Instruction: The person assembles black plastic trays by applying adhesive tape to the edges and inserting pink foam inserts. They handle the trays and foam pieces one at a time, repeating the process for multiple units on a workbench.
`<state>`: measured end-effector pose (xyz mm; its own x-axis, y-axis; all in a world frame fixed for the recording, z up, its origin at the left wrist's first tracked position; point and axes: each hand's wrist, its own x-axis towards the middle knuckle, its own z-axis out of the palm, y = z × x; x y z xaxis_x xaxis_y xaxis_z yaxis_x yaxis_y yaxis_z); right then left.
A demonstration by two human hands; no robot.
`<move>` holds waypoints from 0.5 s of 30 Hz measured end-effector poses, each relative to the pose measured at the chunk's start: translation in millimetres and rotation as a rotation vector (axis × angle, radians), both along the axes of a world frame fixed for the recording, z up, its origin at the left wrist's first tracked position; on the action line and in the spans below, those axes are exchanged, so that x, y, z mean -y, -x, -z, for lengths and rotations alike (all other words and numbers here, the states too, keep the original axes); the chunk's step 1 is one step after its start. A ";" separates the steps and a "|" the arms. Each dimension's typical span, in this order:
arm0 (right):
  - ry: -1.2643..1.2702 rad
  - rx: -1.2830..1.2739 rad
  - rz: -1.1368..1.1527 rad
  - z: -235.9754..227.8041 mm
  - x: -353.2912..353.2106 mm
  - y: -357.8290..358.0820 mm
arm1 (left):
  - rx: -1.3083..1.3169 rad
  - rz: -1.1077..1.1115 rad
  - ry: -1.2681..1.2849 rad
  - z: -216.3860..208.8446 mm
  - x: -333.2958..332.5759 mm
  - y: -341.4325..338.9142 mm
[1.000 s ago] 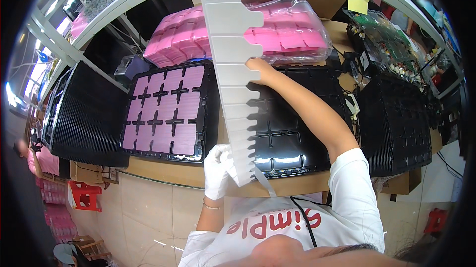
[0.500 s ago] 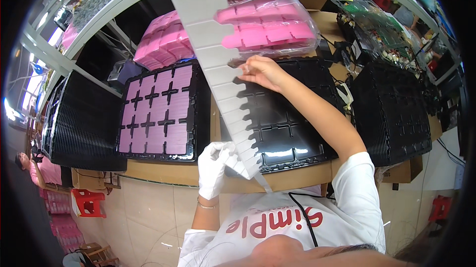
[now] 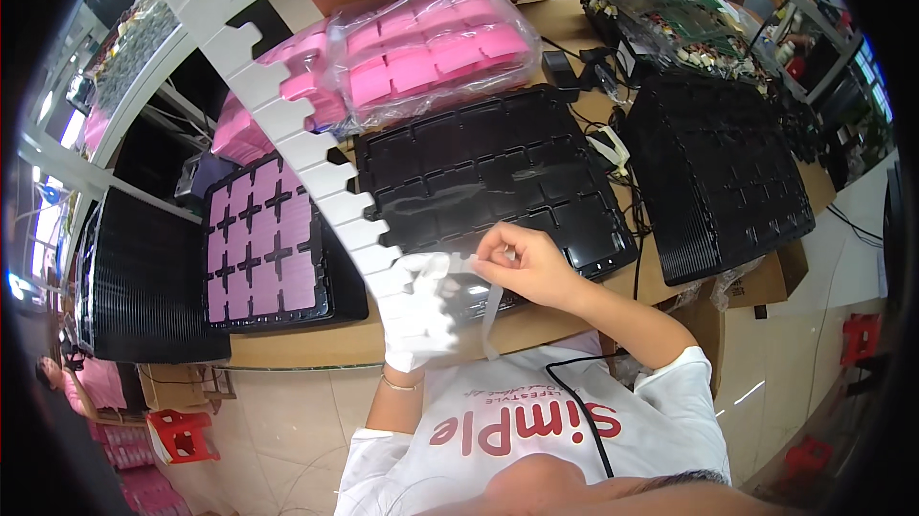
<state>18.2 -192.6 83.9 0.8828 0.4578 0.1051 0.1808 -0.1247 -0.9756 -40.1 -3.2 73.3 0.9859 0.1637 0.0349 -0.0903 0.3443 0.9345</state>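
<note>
A long, pale strip (image 3: 304,154) with notched tabs along one edge slants from the upper left down to my left hand (image 3: 418,315). That hand wears a white glove and is closed on the strip's near end. Just right of the glove, my bare right hand (image 3: 528,265) pinches a pale film (image 3: 464,265) between thumb and fingertips; where it joins the strip is hard to make out. A narrow translucent tail (image 3: 492,325) dangles below the right fingers. Behind both hands lies a black compartment tray (image 3: 450,167) with a glossy surface.
A black tray (image 3: 340,277) with pink pieces lies at left, beside a tall stack of black trays (image 3: 148,277). Another tray stack (image 3: 713,181) stands at right. Bagged pink pieces (image 3: 436,47) sit behind the middle tray. Cables and circuit boards (image 3: 670,18) occupy the far right.
My right hand has come down from partway along the strip to beside my left glove and now pinches the film there. The view has shifted; the strip's far end reaches farther left.
</note>
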 end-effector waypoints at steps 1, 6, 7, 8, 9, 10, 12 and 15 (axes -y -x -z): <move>0.010 0.058 0.020 0.4 3.8 -1.0 | -0.091 -0.095 -0.149 -4.7 9.7 -5.3; 0.034 0.421 0.125 -3.1 6.2 1.8 | -0.147 -0.095 -0.170 -14.6 23.5 -9.9; 0.049 0.568 0.155 1.7 5.3 0.6 | -0.110 -0.088 -0.150 -12.6 23.0 -10.0; 0.065 0.713 0.184 4.4 4.3 -0.4 | -0.074 -0.081 -0.130 -8.1 21.3 -10.7; 0.098 0.806 0.114 2.5 5.8 -1.1 | -0.038 -0.074 -0.110 -3.3 19.1 -11.3; 0.132 0.904 0.043 -2.0 9.7 -3.3 | -0.047 -0.067 -0.106 0.5 15.2 -12.9; 0.133 0.991 -0.093 -2.3 11.9 -8.4 | -0.066 -0.056 -0.097 8.1 2.7 -13.5; -0.026 0.869 -0.006 -16.3 14.8 -49.0 | -0.011 -0.105 -0.136 18.9 -13.3 -13.6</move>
<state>67.2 -207.4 100.2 0.4822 0.4499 0.7517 0.8638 -0.1010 -0.4936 -26.5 10.2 54.4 0.9641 0.2600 0.0533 -0.1087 0.2034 0.9730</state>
